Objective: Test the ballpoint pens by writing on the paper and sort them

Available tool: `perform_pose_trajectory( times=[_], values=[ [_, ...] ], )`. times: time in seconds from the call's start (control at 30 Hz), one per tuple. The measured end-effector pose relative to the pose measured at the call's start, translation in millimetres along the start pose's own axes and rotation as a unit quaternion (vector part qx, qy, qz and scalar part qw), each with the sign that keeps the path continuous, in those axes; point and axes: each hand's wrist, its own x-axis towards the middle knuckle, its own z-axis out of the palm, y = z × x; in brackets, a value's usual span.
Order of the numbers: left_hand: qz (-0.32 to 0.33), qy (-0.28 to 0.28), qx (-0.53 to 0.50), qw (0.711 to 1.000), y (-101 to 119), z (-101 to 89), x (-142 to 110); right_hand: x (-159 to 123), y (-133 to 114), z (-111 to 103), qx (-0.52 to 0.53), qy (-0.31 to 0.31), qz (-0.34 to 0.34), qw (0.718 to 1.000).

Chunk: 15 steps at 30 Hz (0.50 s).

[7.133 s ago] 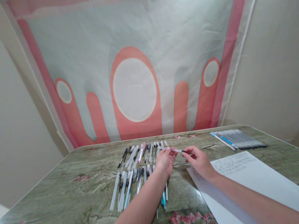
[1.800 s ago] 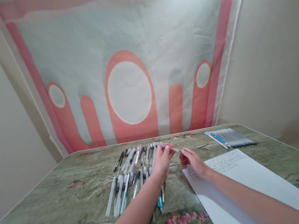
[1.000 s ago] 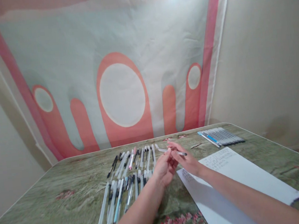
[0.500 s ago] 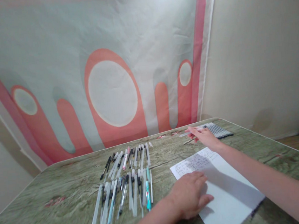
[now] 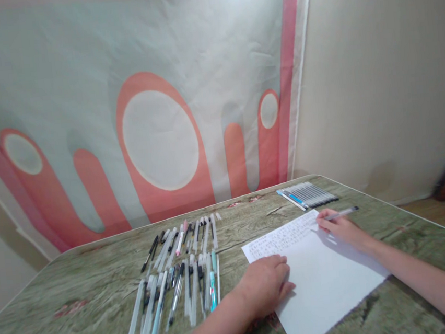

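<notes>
A white sheet of paper (image 5: pixel 317 294) with lines of handwriting across its top lies on the table. My left hand (image 5: pixel 267 283) rests on the sheet's left edge, palm down, fingers stretched out and holding nothing. Over the paper's upper right corner, my right hand (image 5: pixel 338 227) grips a slim clear pen (image 5: pixel 346 212) with a dark end that points up and to the right. Its writing tip is close to the end of the handwritten lines; whether it touches the paper I cannot tell.
On the wood-patterned table (image 5: pixel 88 285), two rows of pens (image 5: pixel 178 284), mostly clear, white and black, lie left of my hands. Another neat row of pens (image 5: pixel 311 194) is near the far right edge. A printed cloth (image 5: pixel 152 48) hangs behind the table.
My right hand has come back from beside the far-right row of pens to the paper, with a pen in its fingers. My left hand stays on the sheet; the view has shifted slightly.
</notes>
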Motion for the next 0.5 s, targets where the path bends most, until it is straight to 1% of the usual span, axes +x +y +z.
perform_pose_trajectory(
  times=[0.1, 0.2, 0.27, 0.5],
  values=[
    [-0.004, 0.005, -0.008, 1.0, 0.5, 2.7, 0.9, -1.0, 1.6, 0.6, -0.065, 0.023, -0.031, 0.997],
    [-0.005, 0.008, -0.013, 1.0, 1.2, 3.7, 1.6, 2.1, 3.7, -0.3, -0.134, 0.051, -0.062, 0.988],
    [-0.006, 0.008, -0.014, 1.0, 1.3, 3.9, 1.8, 3.7, 4.7, -1.3, -0.163, 0.053, -0.076, 0.982],
    [-0.006, 0.005, -0.007, 1.0, 1.5, 4.2, 2.0, 2.5, 3.8, -2.1, -0.178, 0.043, -0.08, 0.98]
  ],
)
